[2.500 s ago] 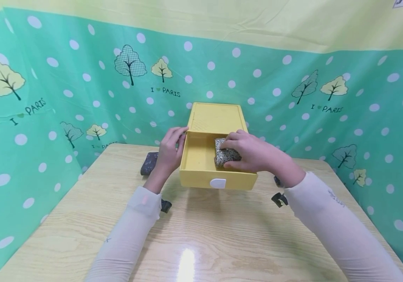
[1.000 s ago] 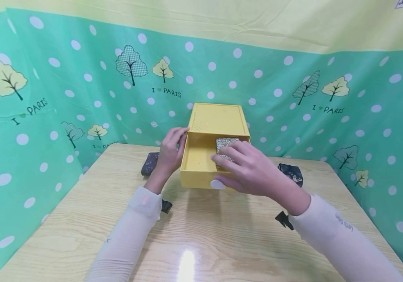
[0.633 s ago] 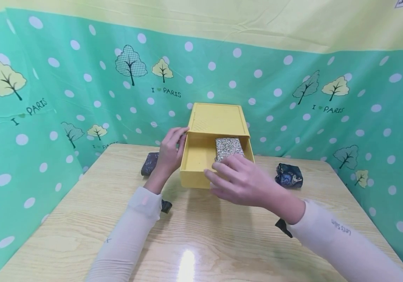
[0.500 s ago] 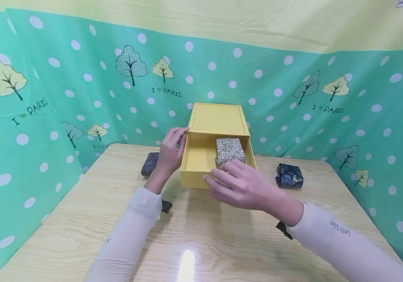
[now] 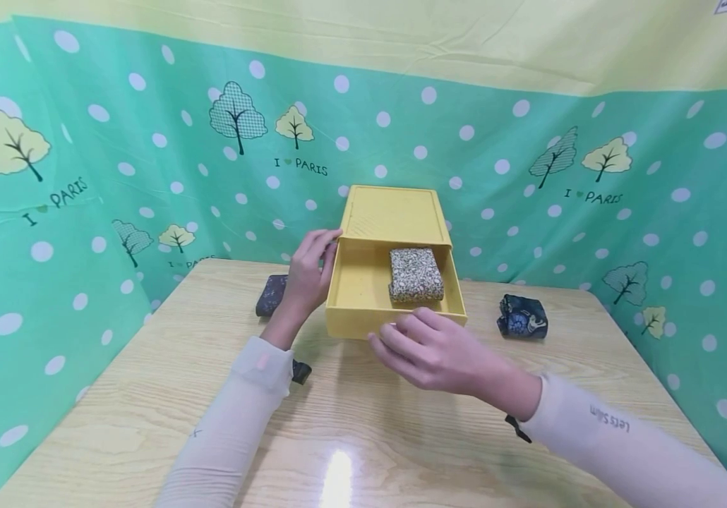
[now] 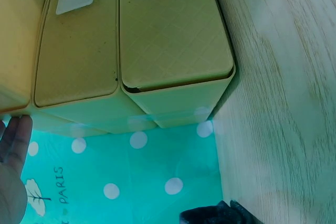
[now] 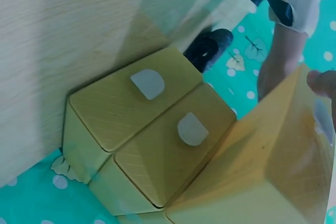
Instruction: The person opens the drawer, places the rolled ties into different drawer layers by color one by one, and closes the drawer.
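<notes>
A yellow drawer cabinet point(image 5: 395, 215) stands at the back of the table, its top drawer point(image 5: 353, 324) pulled out. In the drawer's right half lies a folded speckled cloth point(image 5: 416, 276). My left hand point(image 5: 305, 275) rests its straight fingers against the cabinet's upper left side. At the drawer's front is my right hand point(image 5: 442, 356), fingers loosely bent and holding nothing apparent. It hides the white handle in the head view; the right wrist view shows a fingertip point(image 7: 321, 83) at the front edge beside that handle point(image 7: 324, 119).
Two lower drawers point(image 6: 79, 51) with white tabs are closed. A dark folded cloth point(image 5: 270, 295) lies left of the cabinet, partly behind my left arm. To the right sits a navy patterned folded cloth point(image 5: 522, 316). A polka-dot curtain point(image 5: 166, 141) hangs around the wooden table point(image 5: 363, 451).
My right hand has let go of the speckled cloth and moved down and forward out of the drawer to its front. The cloth stays in the drawer. My left hand has stayed put.
</notes>
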Tool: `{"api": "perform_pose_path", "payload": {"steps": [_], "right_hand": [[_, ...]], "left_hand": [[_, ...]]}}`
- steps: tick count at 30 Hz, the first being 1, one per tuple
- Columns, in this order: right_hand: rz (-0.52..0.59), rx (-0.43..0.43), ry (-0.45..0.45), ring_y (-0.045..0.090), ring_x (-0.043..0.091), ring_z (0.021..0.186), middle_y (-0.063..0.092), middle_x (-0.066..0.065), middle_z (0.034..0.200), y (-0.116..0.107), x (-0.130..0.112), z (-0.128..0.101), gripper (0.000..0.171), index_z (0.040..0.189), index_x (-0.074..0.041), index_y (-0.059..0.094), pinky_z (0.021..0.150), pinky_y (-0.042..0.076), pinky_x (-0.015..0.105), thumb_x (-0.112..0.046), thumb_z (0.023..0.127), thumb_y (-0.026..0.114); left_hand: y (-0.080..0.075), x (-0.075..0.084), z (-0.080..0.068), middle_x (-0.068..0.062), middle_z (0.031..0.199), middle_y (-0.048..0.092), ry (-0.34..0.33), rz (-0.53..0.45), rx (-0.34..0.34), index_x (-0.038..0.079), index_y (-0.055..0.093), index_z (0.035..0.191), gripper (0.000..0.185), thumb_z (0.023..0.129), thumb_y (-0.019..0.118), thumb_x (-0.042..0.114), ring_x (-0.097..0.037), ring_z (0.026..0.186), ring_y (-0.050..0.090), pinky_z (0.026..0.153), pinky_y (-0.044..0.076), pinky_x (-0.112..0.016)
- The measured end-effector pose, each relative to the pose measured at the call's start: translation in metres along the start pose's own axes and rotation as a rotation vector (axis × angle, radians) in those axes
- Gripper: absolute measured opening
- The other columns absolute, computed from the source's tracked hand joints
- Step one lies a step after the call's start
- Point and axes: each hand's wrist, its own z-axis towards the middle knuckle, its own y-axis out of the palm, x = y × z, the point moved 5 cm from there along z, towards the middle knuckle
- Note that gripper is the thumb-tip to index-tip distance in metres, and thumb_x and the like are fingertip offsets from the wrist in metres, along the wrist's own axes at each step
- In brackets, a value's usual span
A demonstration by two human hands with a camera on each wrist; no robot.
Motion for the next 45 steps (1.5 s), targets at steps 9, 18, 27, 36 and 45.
{"api": "perform_pose_path", "payload": {"steps": [9, 18, 27, 36, 45], "right_hand": [[-0.013, 0.025, 0.025, 0.065, 0.022, 0.085, 0.067, 0.010, 0.107, 0.0026, -0.0031, -0.0085, 0.024, 0.119, 0.000, 0.070, 0.071, 0.058, 0.028, -0.008, 0.103, 0.054], [-0.038, -0.016, 0.058, 0.067, 0.026, 0.089, 0.069, 0.015, 0.109, 0.0042, -0.0029, -0.0103, 0.025, 0.120, 0.003, 0.069, 0.073, 0.059, 0.030, -0.006, 0.104, 0.054], [-0.035, -0.015, 0.055, 0.067, 0.026, 0.088, 0.069, 0.017, 0.107, 0.0052, -0.0023, -0.0102, 0.025, 0.120, 0.007, 0.070, 0.077, 0.061, 0.029, 0.000, 0.102, 0.054], [-0.042, -0.033, 0.064, 0.066, 0.028, 0.091, 0.068, 0.020, 0.108, 0.0046, 0.0001, -0.0082, 0.027, 0.122, 0.008, 0.069, 0.081, 0.061, 0.031, 0.000, 0.103, 0.052], [-0.051, -0.038, 0.062, 0.066, 0.028, 0.091, 0.068, 0.020, 0.110, 0.0045, 0.0009, -0.0069, 0.027, 0.123, 0.008, 0.069, 0.081, 0.061, 0.031, 0.000, 0.103, 0.052]], "left_hand": [[-0.0003, 0.0001, -0.0006, -0.021, 0.115, 0.064, -0.014, 0.002, -0.011, -0.005, 0.066, 0.126, 0.026, 0.103, 0.057, 0.002, -0.029, 0.091, 0.068, 0.079, 0.062, -0.031], [-0.0003, -0.0001, -0.0001, -0.021, 0.115, 0.064, -0.016, 0.008, -0.022, -0.005, 0.066, 0.127, 0.026, 0.104, 0.055, 0.002, -0.028, 0.090, 0.068, 0.079, 0.061, -0.030], [0.0000, 0.0009, -0.0006, -0.021, 0.115, 0.064, -0.016, 0.019, -0.027, -0.005, 0.066, 0.126, 0.026, 0.104, 0.055, 0.003, -0.029, 0.092, 0.068, 0.079, 0.061, -0.031], [-0.0011, 0.0018, -0.0004, -0.022, 0.116, 0.064, -0.031, 0.004, -0.026, -0.005, 0.066, 0.127, 0.026, 0.105, 0.055, 0.004, -0.029, 0.092, 0.068, 0.079, 0.061, -0.031], [-0.0011, 0.0014, 0.0004, -0.022, 0.115, 0.064, -0.030, 0.006, -0.020, -0.005, 0.066, 0.127, 0.026, 0.104, 0.056, 0.002, -0.029, 0.091, 0.067, 0.078, 0.061, -0.031]]}}
